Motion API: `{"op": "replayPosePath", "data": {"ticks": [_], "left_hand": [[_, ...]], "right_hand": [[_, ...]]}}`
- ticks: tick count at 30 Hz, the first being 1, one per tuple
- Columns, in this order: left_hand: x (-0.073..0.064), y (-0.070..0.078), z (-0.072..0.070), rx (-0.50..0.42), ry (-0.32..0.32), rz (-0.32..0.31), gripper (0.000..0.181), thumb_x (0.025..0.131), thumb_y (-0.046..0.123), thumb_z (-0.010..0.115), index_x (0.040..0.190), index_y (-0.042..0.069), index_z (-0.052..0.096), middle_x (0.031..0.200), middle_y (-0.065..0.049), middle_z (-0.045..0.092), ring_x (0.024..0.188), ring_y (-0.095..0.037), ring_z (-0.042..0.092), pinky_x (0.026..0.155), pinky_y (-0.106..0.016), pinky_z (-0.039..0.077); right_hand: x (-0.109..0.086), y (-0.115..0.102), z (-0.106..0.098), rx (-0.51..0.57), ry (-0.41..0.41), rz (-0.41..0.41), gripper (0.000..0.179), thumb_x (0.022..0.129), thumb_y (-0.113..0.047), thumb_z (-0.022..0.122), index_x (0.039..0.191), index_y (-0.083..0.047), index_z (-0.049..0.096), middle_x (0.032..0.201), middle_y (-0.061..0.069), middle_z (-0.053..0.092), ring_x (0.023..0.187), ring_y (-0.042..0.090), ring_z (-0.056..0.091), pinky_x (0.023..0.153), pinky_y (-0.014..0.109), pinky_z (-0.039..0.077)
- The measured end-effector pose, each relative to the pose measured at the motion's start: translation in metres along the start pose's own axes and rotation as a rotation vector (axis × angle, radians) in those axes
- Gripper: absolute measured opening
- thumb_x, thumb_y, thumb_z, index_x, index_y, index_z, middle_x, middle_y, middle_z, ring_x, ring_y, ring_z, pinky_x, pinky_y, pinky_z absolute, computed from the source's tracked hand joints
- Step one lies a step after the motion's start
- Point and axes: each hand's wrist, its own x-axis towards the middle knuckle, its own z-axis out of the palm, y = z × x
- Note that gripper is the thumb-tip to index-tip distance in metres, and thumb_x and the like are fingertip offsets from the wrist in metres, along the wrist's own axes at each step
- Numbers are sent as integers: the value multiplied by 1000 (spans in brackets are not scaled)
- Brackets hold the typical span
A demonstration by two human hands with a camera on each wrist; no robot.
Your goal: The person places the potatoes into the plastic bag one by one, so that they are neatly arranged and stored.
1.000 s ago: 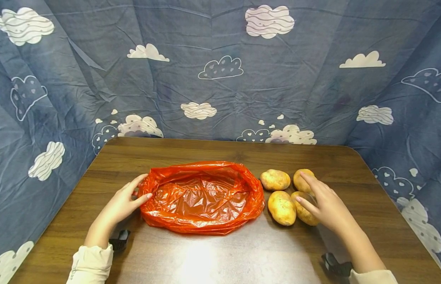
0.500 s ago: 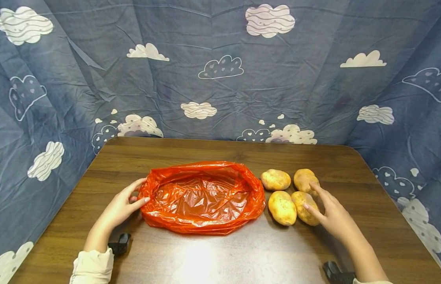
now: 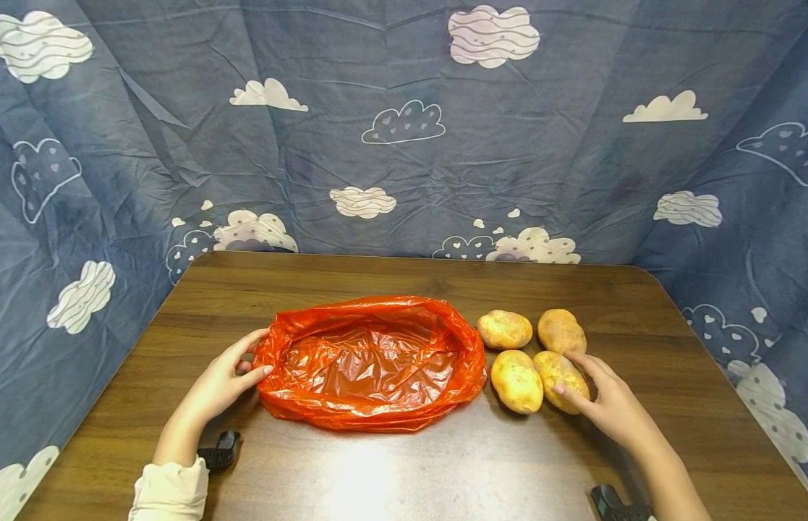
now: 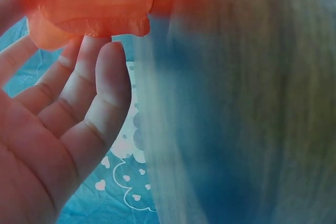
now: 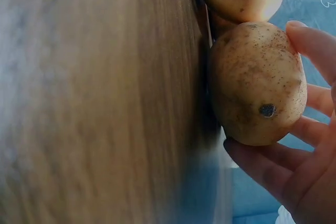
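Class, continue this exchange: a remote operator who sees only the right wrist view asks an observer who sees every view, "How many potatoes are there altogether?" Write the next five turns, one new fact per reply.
Observer: The head view shows four potatoes.
Operator: I see only wood on the other side. What lies next to the group?
Observer: A red plastic bag, its mouth open upward, to the left of the potatoes.
Operator: And where is the person's other hand?
Observer: The left hand is at the bag's left end, across the bag from the potatoes.
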Motion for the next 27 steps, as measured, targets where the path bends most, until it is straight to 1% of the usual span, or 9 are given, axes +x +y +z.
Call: {"op": "replayPosePath", "data": {"ticks": [4,7,13,15,17,20,22,24,27], "left_hand": [[0,0,0,-10,-7,0,58,85,16,63,136,8,36,114,-20,50,85,-24,57,70,-31,45],[0,0,0,-12,-11,-1,58,85,16,63,136,8,36,114,-20,50,85,-24,57,69,-31,46],[0,0,-1,8,-12,-2,58,86,17,62,136,8,35,114,-20,50,84,-23,56,71,-35,45],[0,1,-1,9,-13,0,58,86,17,62,136,8,35,115,-20,50,84,-23,56,71,-38,45],[0,1,-1,11,-13,3,58,86,17,62,136,8,35,115,-21,50,85,-23,56,73,-40,44],[0,1,-1,17,-8,8,58,86,16,62,136,8,35,115,-21,50,85,-25,56,73,-42,43],[0,1,-1,23,-4,10,57,86,16,62,136,7,36,115,-21,50,86,-26,56,74,-43,43],[0,0,-1,28,1,14,57,85,15,62,135,7,36,115,-21,50,86,-27,55,74,-44,43],[0,0,0,34,2,17,57,85,16,63,135,7,37,114,-20,50,86,-27,55,74,-43,43]], "right_hand": [[0,1,1,-16,13,8,58,81,-26,68,127,-1,44,122,23,44,101,43,47,78,57,38],[0,1,1,-30,28,16,58,81,-28,68,127,-2,44,121,21,45,100,42,48,76,56,39],[0,-2,-1,-57,108,12,57,79,-28,70,125,-3,47,118,18,48,99,37,50,74,51,41],[0,-4,-2,-67,134,6,58,77,-27,71,124,-4,48,117,16,49,97,34,51,73,46,43],[1,-6,-2,-72,162,-3,57,76,-25,73,123,-4,49,114,14,51,97,30,51,74,37,42],[3,-10,-3,-68,199,-16,56,73,-23,75,121,-5,51,112,12,52,97,28,50,75,22,38],[5,-14,-4,-50,217,-26,56,72,-21,76,120,-5,52,110,11,52,97,28,50,75,14,35],[7,-18,-4,-32,236,-47,55,72,-18,76,119,-4,52,110,11,52,95,27,50,74,9,34],[10,-23,-4,-7,261,-81,55,70,-13,77,118,-3,52,109,10,52,94,21,49,72,5,34]]}}
